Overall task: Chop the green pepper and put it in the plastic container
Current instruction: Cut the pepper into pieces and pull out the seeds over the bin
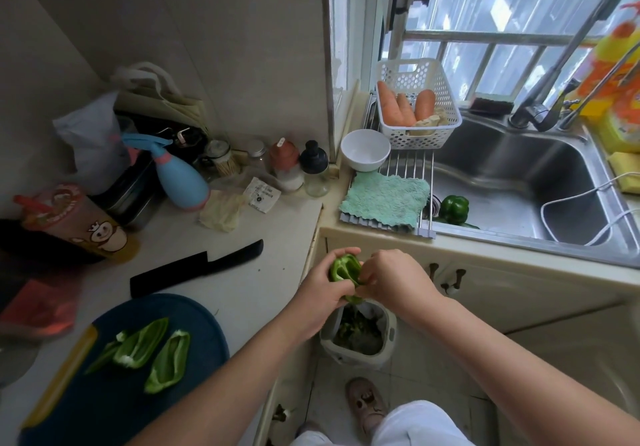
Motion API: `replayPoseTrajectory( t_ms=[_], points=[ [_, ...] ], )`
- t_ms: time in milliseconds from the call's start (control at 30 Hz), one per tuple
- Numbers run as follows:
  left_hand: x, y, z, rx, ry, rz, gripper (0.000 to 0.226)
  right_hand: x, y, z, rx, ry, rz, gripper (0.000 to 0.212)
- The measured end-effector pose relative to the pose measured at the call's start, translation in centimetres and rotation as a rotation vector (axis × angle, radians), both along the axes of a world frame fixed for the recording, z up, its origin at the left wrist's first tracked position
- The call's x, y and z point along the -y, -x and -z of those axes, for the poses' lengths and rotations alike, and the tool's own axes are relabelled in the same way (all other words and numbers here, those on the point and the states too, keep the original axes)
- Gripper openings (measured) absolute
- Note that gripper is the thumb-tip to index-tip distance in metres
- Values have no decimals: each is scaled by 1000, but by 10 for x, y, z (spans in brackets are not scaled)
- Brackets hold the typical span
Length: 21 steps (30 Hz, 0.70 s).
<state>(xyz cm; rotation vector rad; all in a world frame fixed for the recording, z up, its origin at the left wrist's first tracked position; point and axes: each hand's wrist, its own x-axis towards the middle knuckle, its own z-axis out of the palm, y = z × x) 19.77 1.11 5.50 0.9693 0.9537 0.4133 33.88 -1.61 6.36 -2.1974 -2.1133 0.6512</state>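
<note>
My left hand (pixel 320 288) grips a green pepper half (pixel 343 270), cut side up, above a small waste bin (pixel 358 333) on the floor. The fingers of my right hand (pixel 391 279) pinch into the pepper half's inside. Several cut pepper pieces (pixel 152 350) lie on the dark blue cutting board (pixel 145 397) at the lower left. A black knife (pixel 195 269) rests on the counter just beyond the board. Another whole green pepper (pixel 453 207) sits in the steel sink (pixel 519 182). No plastic container for the pepper can be told apart.
A white bowl (pixel 365 149), a teal cloth (pixel 384 199) and a white basket of carrots (pixel 417 102) sit on the rack left of the sink. Bottles, jars, a blue spray bottle (pixel 180 177) and bags crowd the counter's back. A printed cup (pixel 74 222) stands at left.
</note>
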Motion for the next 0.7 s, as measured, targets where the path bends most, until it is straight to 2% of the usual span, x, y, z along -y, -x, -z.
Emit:
replayPoseTrajectory(
  t_ms=[100, 233, 333, 533, 633, 700],
  points=[
    [8, -9, -2, -67, -42, -29, 50, -3, 1, -5, 128, 79, 34, 19],
    [14, -20, -1, -142, -126, -27, 50, 0, 1, -10, 258, 89, -91, 32],
    [8, -18, -4, -147, -121, -35, 49, 4, 1, -5, 248, 45, -153, 11],
    [-6, -5, -6, -215, -38, 61, 42, 15, 7, 8, 160, -22, -263, 18],
    [-8, 2, -3, -228, -4, 141, 42, 17, 8, 15, 176, -112, -358, 12],
    [-9, 4, -5, -262, -13, 201, 43, 20, 6, 17, 123, -156, -356, 18]
  ],
)
